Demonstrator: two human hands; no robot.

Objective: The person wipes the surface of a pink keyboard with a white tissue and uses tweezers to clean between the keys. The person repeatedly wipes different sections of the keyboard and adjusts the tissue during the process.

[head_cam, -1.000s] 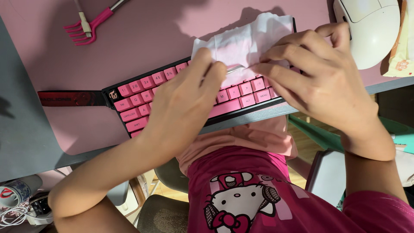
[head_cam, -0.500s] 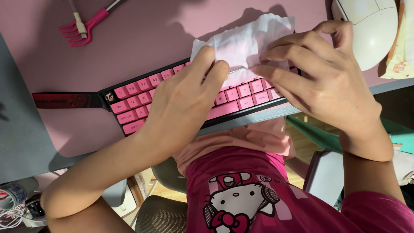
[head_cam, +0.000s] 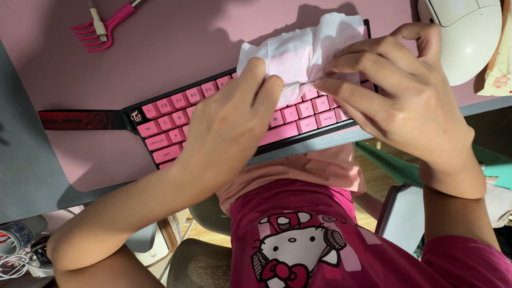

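On the pink desk mat (head_cam: 176, 48), you're pinching a thin metal tool (head_cam: 291, 84) with your left hand (head_cam: 226, 130). Your right hand (head_cam: 397, 98) is gripping the white wipe (head_cam: 298, 50) right beside it, over the pink keyboard (head_cam: 176, 125).

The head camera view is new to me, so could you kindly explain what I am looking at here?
The camera sits on a person's head and looks down at their own two bare hands; there is no machine. On a pink desk mat lies a pink keyboard with a white tissue spread over its far end. The left hand pinches a thin metal tool against the tissue, while the right hand presses the tissue down. A white mouse and a pink claw-shaped tool lie nearby.
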